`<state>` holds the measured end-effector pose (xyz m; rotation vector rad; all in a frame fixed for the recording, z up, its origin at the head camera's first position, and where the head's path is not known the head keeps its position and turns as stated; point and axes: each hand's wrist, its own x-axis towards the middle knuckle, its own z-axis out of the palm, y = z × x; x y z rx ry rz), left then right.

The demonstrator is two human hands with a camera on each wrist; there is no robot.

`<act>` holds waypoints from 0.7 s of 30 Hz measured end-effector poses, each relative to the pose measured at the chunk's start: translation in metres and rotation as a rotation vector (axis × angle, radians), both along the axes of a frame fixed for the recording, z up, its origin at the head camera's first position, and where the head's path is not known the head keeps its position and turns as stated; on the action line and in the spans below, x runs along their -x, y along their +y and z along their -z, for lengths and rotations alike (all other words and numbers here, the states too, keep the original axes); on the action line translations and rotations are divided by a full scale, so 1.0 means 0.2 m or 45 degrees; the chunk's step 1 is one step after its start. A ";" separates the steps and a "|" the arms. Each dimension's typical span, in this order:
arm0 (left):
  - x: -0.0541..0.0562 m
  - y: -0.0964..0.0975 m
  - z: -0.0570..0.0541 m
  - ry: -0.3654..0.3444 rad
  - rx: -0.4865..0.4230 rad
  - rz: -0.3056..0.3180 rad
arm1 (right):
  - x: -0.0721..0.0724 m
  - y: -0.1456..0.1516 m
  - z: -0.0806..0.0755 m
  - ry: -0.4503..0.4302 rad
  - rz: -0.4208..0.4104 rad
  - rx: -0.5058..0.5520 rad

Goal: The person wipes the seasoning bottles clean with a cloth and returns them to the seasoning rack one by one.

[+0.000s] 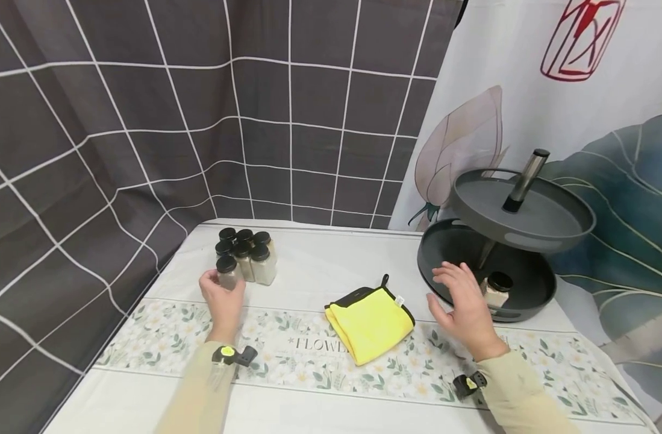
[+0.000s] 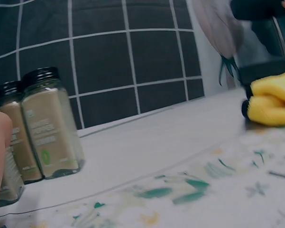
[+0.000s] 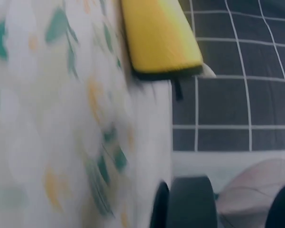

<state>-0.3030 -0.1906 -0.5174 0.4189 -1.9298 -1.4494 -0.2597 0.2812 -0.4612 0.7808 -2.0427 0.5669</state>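
Note:
At the left, my left hand (image 1: 224, 306) grips a glass spice jar (image 1: 228, 274) with a black lid, fingers and thumb around its lower sides. Several like jars (image 1: 262, 269) stand grouped right behind it; one pale-filled jar (image 2: 52, 128) shows a white pepper label in the left wrist view. My right hand (image 1: 463, 310) hovers at the front of a dark two-tier round tray (image 1: 531, 232), fingers spread and holding nothing. One black-lidded jar (image 1: 496, 295) sits on the tray's lower tier, just beyond that hand, which partly hides it.
A folded yellow cloth (image 1: 371, 325) with black edging lies on the table between the hands. The white tablecloth (image 1: 303, 259) carries a floral band. A dark gridded curtain (image 1: 320, 144) hangs behind, and a printed pale curtain (image 1: 504, 60) hangs at the right behind the tray.

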 end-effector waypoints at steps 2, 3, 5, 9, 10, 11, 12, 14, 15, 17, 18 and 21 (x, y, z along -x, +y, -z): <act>-0.01 0.02 0.00 -0.039 0.029 -0.014 | 0.01 -0.05 0.02 -0.018 -0.046 -0.020; -0.02 0.04 0.00 -0.049 0.036 -0.018 | 0.02 -0.08 0.03 -0.050 -0.069 -0.036; -0.05 0.08 0.00 -0.073 0.034 -0.012 | 0.02 -0.14 0.05 -0.146 -0.108 -0.079; -0.12 0.23 -0.01 -0.101 0.040 0.089 | 0.02 -0.30 0.08 -0.449 -0.099 -0.197; -0.14 0.27 -0.01 -0.112 0.059 0.137 | 0.03 -0.34 0.09 -0.523 -0.093 -0.221; -0.15 0.31 -0.01 -0.121 0.083 0.186 | 0.03 -0.38 0.09 -0.592 -0.079 -0.248; -0.16 0.35 -0.01 -0.118 0.109 0.233 | 0.03 -0.42 0.09 -0.652 -0.068 -0.272; -0.17 0.43 -0.01 -0.139 0.155 0.318 | 0.05 -0.49 0.09 -0.753 -0.063 -0.307; -0.17 0.46 0.00 -0.145 0.178 0.351 | 0.05 -0.52 0.09 -0.790 -0.057 -0.327; -0.16 0.53 0.01 -0.161 0.217 0.400 | 0.06 -0.57 0.10 -0.853 -0.050 -0.354; -0.15 0.56 0.01 -0.168 0.230 0.423 | 0.07 -0.59 0.10 -0.882 -0.046 -0.366; -0.13 0.62 0.01 -0.185 0.258 0.476 | 0.08 -0.64 0.12 -0.942 -0.028 -0.395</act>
